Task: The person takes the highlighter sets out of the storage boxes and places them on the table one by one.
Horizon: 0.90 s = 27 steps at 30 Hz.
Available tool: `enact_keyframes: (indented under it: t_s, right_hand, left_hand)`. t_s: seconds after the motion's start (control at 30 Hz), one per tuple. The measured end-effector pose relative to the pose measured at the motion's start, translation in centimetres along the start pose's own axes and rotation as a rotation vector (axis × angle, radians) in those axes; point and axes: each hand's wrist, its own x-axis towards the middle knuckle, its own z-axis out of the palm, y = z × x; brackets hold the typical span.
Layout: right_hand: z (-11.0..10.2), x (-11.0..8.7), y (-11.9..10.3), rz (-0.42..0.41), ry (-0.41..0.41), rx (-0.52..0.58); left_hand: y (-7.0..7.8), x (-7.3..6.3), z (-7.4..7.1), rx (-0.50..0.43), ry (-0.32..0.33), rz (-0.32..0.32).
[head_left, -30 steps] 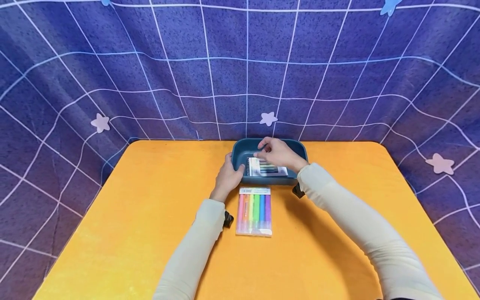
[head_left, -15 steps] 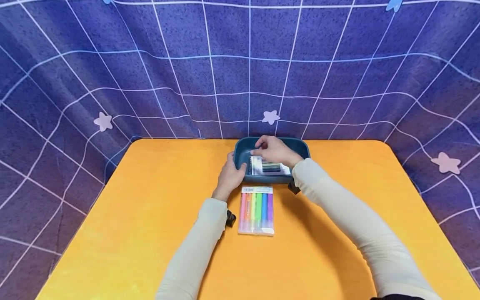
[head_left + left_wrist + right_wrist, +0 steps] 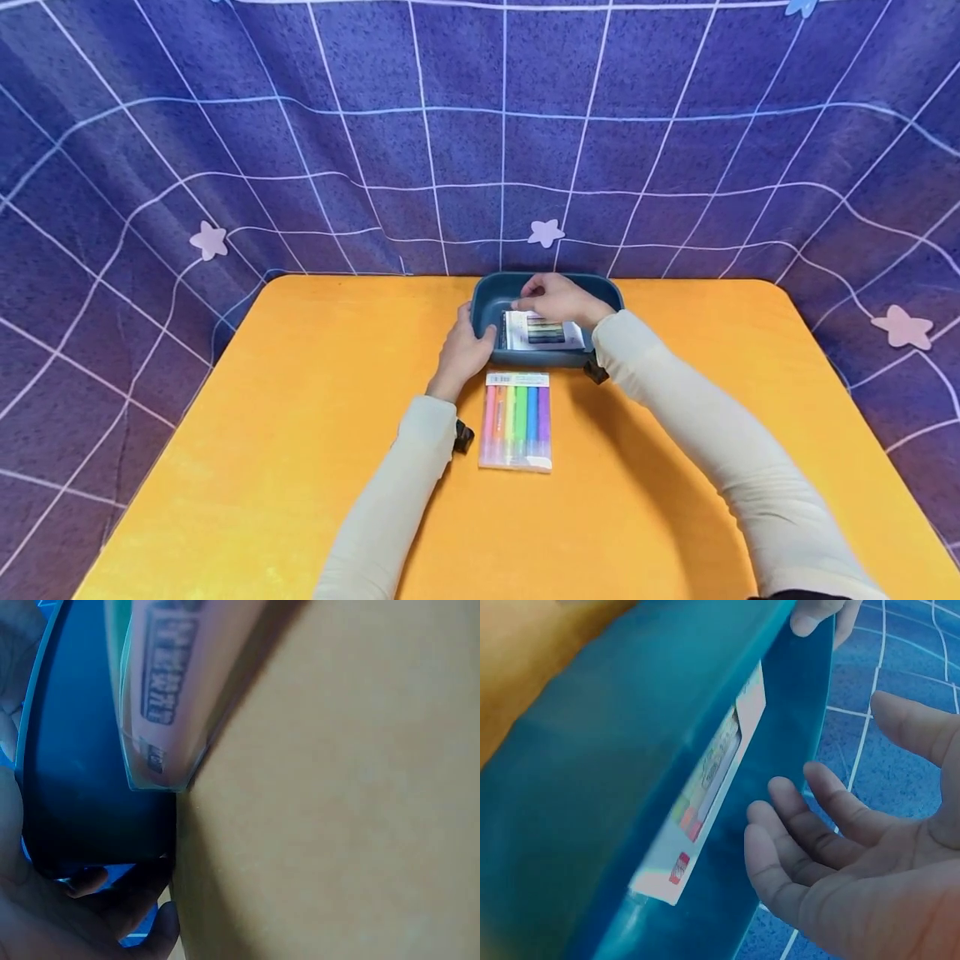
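White pack (image 3: pixel 545 332): lies inside the blue bin (image 3: pixel 540 359), toward the near wall and left end; its place there matches that of a second ago, so I judge it to be resting by itself, already let go.
Right hand (image 3: pixel 561 300): above the bin, at the pack's far edge, fingers loosely curved, thumb apart, holding nothing; it has shifted only slightly over the last second.
Left hand (image 3: pixel 461 354): grips the bin's left end, thumb over the rim by the near left corner, as before.
Bin's place: near the middle of the table's (image 3: pixel 337 375) far edge, unmoved.
Marker sleeve (image 3: pixel 516 425): flat on the table, just outside the bin's near wall, untouched by either hand; its place is unchanged.
Behind: a blue gridded curtain (image 3: pixel 390 150) beyond the far edge.
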Motion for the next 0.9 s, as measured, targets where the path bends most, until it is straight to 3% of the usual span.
enact_keyframes:
  t_s: [0.2, 0.67, 0.9]
  right_hand:
    - [-0.2, 0.2, 0.1, 0.004, 0.036, -0.025]
    - [0.0, 1.3, 0.4, 0.052, 0.015, -0.106]
    - [-0.1, 1.5, 1.0, 0.07, -0.023, -0.073]
  left_hand:
    - [0.0, 0.0, 0.0, 0.014, -0.001, 0.016]
    - [-0.4, -0.1, 0.0, -0.003, -0.003, -0.003]
    - [-0.4, -0.1, -0.1, 0.013, 0.0, 0.01]
